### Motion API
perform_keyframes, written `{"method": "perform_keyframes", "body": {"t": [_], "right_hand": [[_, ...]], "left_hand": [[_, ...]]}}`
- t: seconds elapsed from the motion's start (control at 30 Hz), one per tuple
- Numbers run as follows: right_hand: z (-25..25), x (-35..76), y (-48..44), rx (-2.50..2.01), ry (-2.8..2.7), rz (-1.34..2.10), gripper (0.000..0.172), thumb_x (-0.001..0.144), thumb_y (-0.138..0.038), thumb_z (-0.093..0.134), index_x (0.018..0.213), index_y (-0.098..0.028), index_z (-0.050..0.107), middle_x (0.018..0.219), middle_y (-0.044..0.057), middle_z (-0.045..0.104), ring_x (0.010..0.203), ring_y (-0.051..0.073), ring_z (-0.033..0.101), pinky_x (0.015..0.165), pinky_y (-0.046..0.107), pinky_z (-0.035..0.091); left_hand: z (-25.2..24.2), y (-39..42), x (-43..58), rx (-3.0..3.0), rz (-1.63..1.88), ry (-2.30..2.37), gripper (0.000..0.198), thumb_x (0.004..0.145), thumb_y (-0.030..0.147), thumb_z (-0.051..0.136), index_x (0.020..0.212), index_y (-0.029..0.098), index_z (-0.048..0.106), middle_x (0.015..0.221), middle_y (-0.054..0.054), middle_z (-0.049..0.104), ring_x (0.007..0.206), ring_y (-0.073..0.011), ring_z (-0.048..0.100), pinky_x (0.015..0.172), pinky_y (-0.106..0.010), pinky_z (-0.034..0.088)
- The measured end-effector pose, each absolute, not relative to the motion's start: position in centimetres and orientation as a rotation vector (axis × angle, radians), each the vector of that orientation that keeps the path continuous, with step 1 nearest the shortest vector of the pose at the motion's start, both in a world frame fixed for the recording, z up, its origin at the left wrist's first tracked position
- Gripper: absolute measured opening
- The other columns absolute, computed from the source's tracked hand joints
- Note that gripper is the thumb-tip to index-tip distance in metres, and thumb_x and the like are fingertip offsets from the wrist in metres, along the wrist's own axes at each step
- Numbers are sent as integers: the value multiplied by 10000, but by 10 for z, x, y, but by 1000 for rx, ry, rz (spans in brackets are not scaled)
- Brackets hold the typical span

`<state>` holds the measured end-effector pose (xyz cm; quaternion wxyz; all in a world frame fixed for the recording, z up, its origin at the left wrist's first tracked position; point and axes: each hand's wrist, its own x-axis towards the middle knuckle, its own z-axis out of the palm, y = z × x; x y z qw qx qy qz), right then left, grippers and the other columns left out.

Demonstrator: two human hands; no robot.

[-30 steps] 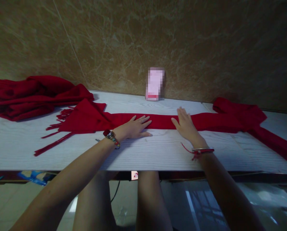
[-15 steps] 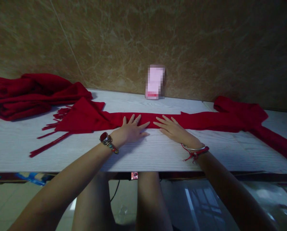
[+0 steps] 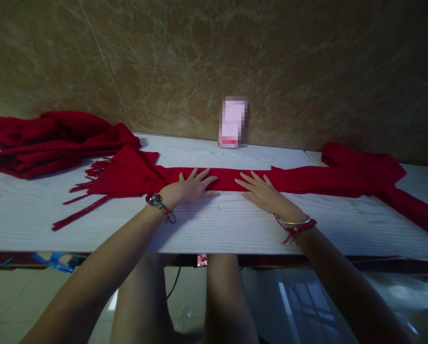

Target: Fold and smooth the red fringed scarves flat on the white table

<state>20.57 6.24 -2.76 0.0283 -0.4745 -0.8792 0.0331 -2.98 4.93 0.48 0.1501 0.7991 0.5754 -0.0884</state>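
Observation:
A long red scarf lies across the white table, narrowed to a strip in the middle, with fringe spread at its left end. My left hand rests on the strip, fingers spread, a ring on one finger and a watch and beads at the wrist. To its right, my right hand lies palm down on the same strip with its fingers apart; a silver bangle and red cord circle that wrist. A short stretch of red cloth shows between the two hands.
More red cloth is heaped at the table's back left. A pink blurred object stands against the brown marbled wall. The white table's front edge runs above my legs, and a blue package sits below it.
The hands have moved slightly apart along the strip, my left hand to the left and my right hand to the right. The whole view has shifted a little.

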Motion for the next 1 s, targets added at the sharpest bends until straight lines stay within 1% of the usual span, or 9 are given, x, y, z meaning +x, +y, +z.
{"method": "perform_keyframes", "body": {"t": [0.2, 0.37, 0.53, 0.6, 0.67, 0.73, 0.8, 0.83, 1.0], "right_hand": [[-26, 206, 61, -1513, -2696, 65, 498, 952, -422, 290, 1436, -309, 323, 1539, 24, 227, 1409, 309, 135, 1073, 635, 193], [-26, 207, 61, -1579, -2691, 73, 494, 949, -420, 297, 1431, -318, 331, 1532, 33, 251, 1400, 314, 181, 1059, 646, 213], [-26, 206, 61, -1572, -2685, 27, 500, 947, -423, 296, 1441, -340, 298, 1546, 15, 206, 1409, 312, 133, 1057, 653, 199], [-26, 205, 60, -1605, -2736, 71, 500, 948, -427, 288, 1442, -352, 288, 1542, 7, 217, 1405, 315, 143, 1058, 651, 201], [-26, 204, 60, -1619, -2755, 82, 499, 947, -434, 285, 1441, -362, 285, 1539, 4, 227, 1401, 314, 161, 1059, 647, 203], [-27, 205, 60, -1600, -2744, 65, 496, 945, -439, 286, 1436, -373, 292, 1535, 6, 243, 1399, 314, 175, 1054, 652, 209], [-28, 206, 61, -1583, -2717, 48, 497, 942, -442, 290, 1434, -370, 303, 1533, 17, 255, 1399, 315, 182, 1047, 656, 218], [-28, 207, 61, -1588, -2690, 31, 504, 940, -446, 294, 1437, -360, 302, 1536, 24, 247, 1401, 318, 173, 1045, 659, 218], [-32, 212, 63, -1781, -2571, 25, 575, 920, -497, 312, 1460, -305, 267, 1549, 60, 200, 1401, 359, 137, 1026, 698, 197]], "left_hand": [[6, 45, -22, 2152, -319, 1766, 655, 897, 599, 290, 1470, 358, 84, 1560, -24, -6, 1377, -462, -38, 950, -793, 161], [7, 43, -22, 2103, -326, 1807, 657, 887, 622, 270, 1467, 360, 104, 1560, -44, 3, 1361, -507, -7, 883, -828, 201], [1, 42, -24, 2156, -307, 1836, 684, 857, 669, 272, 1462, 372, 154, 1561, -66, 50, 1347, -541, 47, 825, -832, 267], [1, 39, -23, 2111, -326, 1858, 667, 863, 660, 272, 1458, 380, 166, 1563, -52, 42, 1357, -521, 35, 867, -821, 242], [0, 36, -20, 2189, -283, 1829, 606, 903, 594, 244, 1461, 365, 181, 1564, -46, 48, 1379, -473, 32, 948, -791, 169], [-1, 36, -18, 2383, -190, 1723, 558, 943, 502, 217, 1469, 319, 196, 1564, -55, 61, 1402, -407, 47, 1034, -716, 109], [-3, 38, -17, 2519, -139, 1574, 541, 958, 448, 215, 1474, 282, 200, 1564, -65, 63, 1416, -354, 56, 1082, -644, 101], [-4, 39, -16, 2523, -152, 1517, 540, 960, 444, 222, 1474, 281, 196, 1564, -67, 55, 1418, -343, 50, 1085, -634, 108], [-3, 43, -15, 2362, -267, 1498, 521, 949, 493, 240, 1455, 380, 186, 1563, -19, 24, 1414, -363, -4, 1022, -724, 85]]}}
